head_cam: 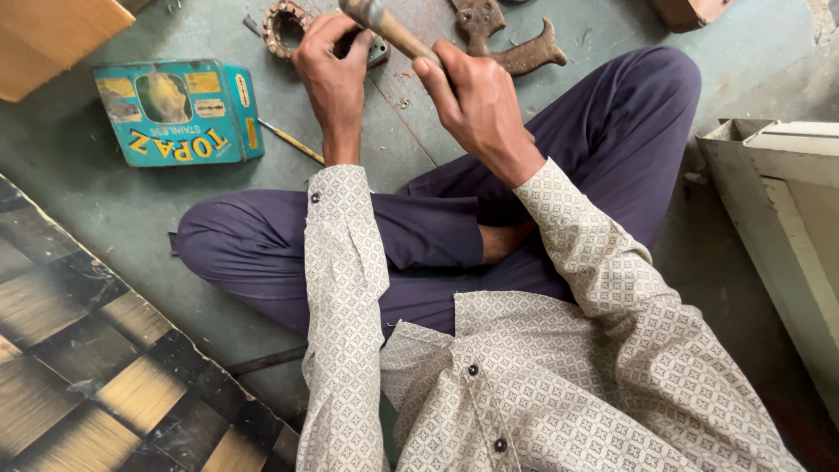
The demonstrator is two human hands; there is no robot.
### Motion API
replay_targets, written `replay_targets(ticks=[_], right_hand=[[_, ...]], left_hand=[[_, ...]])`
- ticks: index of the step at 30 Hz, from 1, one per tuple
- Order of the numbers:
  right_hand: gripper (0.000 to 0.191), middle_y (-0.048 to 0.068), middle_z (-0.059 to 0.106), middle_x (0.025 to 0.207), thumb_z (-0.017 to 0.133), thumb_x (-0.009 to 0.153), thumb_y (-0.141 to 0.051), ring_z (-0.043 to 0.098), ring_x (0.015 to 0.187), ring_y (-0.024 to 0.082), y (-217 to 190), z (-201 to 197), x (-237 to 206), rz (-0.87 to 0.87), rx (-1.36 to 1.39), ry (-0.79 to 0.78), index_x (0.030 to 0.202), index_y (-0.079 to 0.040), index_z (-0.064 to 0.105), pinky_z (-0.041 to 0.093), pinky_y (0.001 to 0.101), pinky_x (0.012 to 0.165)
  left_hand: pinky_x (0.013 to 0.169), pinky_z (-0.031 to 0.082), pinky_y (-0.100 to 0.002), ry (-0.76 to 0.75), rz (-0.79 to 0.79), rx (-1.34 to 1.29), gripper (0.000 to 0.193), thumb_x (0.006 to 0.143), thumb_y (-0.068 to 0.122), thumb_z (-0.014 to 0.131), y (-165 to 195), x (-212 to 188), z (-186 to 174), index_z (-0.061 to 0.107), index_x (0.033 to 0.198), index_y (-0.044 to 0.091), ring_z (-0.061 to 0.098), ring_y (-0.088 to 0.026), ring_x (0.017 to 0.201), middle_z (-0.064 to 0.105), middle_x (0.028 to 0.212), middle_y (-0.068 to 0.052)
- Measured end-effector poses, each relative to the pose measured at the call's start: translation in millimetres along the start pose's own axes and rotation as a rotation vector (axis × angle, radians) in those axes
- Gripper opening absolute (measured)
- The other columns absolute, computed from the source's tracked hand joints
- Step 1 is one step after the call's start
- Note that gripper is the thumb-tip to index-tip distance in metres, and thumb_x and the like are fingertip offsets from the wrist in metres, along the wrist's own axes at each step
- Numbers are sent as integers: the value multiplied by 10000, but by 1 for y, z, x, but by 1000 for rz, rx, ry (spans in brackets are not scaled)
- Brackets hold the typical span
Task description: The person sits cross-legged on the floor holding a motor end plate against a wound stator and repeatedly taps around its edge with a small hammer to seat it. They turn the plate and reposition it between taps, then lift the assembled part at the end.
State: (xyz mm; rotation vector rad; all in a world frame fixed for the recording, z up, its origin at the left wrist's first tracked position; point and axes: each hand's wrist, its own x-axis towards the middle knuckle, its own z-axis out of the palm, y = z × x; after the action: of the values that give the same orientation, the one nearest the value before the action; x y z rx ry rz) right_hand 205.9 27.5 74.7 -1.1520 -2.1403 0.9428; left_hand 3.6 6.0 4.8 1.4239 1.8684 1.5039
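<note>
The right hand [476,100] is closed in a full fist around the light brown wooden handle of a hammer [398,33]. The fingers wrap the shaft completely, with the thumb lying along its near side. The handle runs up and to the left from the fist and leaves the top edge of the view, so the hammer head cannot be seen.

The left hand [330,70] is cupped palm down over a small grey metal part [377,51] on the floor. The fingers are curled and pressed onto it; only its right edge shows past the fingertips. The hammer handle passes just above and to the right of this hand, close to it.

A rusty round toothed metal ring [281,26] lies touching the upper left side of the left hand. A rusty flat metal casting with curved arms [511,44] lies beyond the right hand, near it. A teal rectangular tin box [179,112] rests on the grey-green floor [105,201], well left of the left forearm. A thin wooden-handled tool [293,142] lies between the box and the forearm.
</note>
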Motion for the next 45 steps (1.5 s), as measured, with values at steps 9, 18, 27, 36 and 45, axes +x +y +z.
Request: replay_targets(ticks=[9, 18, 27, 36, 45], right_hand=[[448, 144, 534, 578, 622, 1105, -386, 545, 519, 368, -5, -1, -3, 78, -141, -29, 828, -38, 570, 395, 473, 501], [457, 150, 500, 615, 574, 1139, -356, 493, 504, 290, 5, -1, -4, 48, 10, 67, 847, -6, 542, 388, 432, 520], [505, 110, 454, 615, 545, 1140, -382, 423, 527, 213, 24, -2, -2, 156, 121, 107, 831, 16, 512, 357, 402, 539], [471, 119, 487, 600, 551, 1130, -377, 482, 492, 238, 18, -4, -4, 100, 88, 95, 847, -1, 572, 370, 404, 514], [409, 137, 509, 559, 598, 1114, -360, 529, 471, 320, 10, 5, 3, 77, -60, -1, 852, -46, 592, 405, 434, 497]], left_hand=[[707, 539, -319, 8, -78, -10, 153, 835, -70, 795, -6, 0, 3, 654, 893, -75, 656, -199, 741, 665, 851, -112], [725, 535, -289, 47, -8, -30, 216, 839, 28, 878, -2, 4, 3, 704, 928, -65, 675, -163, 762, 709, 868, -89], [719, 547, -286, 55, -101, -114, 150, 848, 39, 861, -11, 8, 3, 764, 925, -45, 681, -144, 756, 724, 832, -77], [762, 552, -323, 40, 28, 65, 165, 871, 33, 838, 6, 3, 3, 732, 975, -41, 718, -199, 822, 741, 935, -89], [778, 560, -331, 46, 82, 120, 162, 906, 3, 781, 9, -1, 6, 714, 1050, -32, 720, -223, 868, 719, 1005, -83]])
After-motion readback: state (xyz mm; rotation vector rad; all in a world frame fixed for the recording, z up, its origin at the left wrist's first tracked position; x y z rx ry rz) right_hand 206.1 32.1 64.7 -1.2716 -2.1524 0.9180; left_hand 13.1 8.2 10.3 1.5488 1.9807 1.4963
